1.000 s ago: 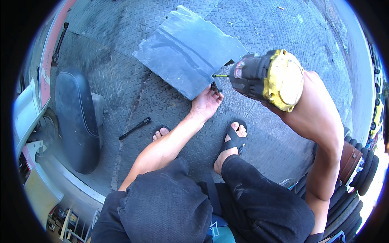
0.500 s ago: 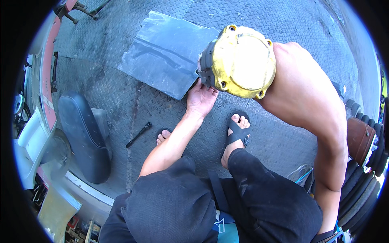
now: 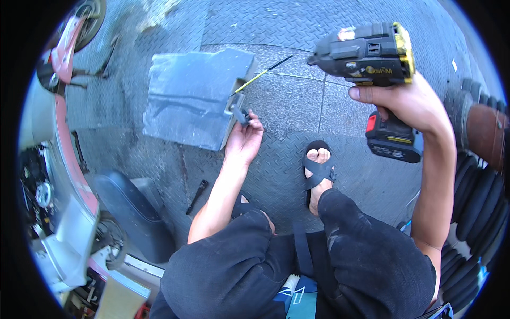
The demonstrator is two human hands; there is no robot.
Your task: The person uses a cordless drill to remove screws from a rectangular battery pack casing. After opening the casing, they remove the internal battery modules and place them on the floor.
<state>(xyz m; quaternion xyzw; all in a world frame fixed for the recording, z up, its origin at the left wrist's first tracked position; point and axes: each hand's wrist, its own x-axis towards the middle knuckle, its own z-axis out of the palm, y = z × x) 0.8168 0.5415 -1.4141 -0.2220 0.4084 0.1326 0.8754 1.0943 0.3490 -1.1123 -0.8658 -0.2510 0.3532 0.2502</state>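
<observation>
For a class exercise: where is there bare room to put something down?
Tiled floor is bare between the left hand, yellow shaft and drill; metal flooring between the right sandal, battery and right forearm. It is crowded at left around the black seat, at right along the tyre-like stack.

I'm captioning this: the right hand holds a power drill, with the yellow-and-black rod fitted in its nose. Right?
Not quite: the head view shows the yellow-and-black rod apart from the power drill, by the gray panel. The right hand does hold the drill.
</observation>
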